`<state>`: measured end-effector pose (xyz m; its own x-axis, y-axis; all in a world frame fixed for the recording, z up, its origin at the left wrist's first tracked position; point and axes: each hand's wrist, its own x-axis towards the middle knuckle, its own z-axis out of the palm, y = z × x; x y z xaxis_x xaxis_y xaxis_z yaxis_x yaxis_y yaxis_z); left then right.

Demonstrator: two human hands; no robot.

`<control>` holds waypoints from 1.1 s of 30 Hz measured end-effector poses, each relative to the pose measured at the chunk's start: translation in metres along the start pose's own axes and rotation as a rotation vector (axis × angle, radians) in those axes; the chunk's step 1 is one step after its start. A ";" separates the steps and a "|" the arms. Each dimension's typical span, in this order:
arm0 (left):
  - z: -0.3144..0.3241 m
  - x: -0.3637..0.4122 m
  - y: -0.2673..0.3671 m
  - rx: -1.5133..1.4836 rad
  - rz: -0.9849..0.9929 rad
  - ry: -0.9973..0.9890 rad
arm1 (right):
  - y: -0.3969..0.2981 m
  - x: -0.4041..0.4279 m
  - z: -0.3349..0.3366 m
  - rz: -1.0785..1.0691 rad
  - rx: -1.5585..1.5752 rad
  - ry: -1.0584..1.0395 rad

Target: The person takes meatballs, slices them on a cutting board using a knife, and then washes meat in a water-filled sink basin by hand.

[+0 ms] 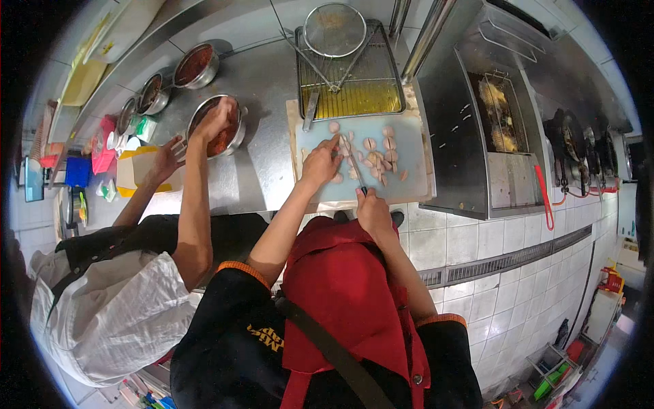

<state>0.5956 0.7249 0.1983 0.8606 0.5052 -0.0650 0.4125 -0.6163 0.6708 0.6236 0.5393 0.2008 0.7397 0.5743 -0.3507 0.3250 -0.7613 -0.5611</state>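
Observation:
My right hand (375,212) grips the black handle of a knife (355,166), whose blade points away from me across the pale cutting board (409,186). The blade lies over a pale pink round food piece (346,145). From the left, the fingertips of my left hand (322,162) rest against that piece; whether they grip it is hidden. Several cut pieces (378,162) lie right of the blade, some split into wedges. One more round piece (334,127) sits near the far edge of the board.
A wire rack over an oily tray (352,105), with a round mesh strainer (335,30) on it, borders the board's far edge. At left, a co-worker's hand (217,120) reaches into a metal bowl (239,138) of red paste. A fryer with a basket (503,112) stands right.

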 end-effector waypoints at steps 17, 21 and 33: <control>-0.013 0.004 0.007 0.119 -0.014 -0.206 | -0.006 0.009 0.009 0.028 0.042 -0.032; -0.007 0.000 0.010 0.182 -0.001 -0.196 | -0.007 0.017 0.011 -0.016 0.085 -0.023; 0.004 -0.005 0.005 0.224 -0.018 -0.081 | 0.042 -0.058 0.002 0.063 -0.004 -0.170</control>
<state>0.5947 0.7169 0.1997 0.8701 0.4725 -0.1404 0.4759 -0.7312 0.4887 0.5935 0.4747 0.1960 0.6485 0.5676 -0.5071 0.2834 -0.7984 -0.5313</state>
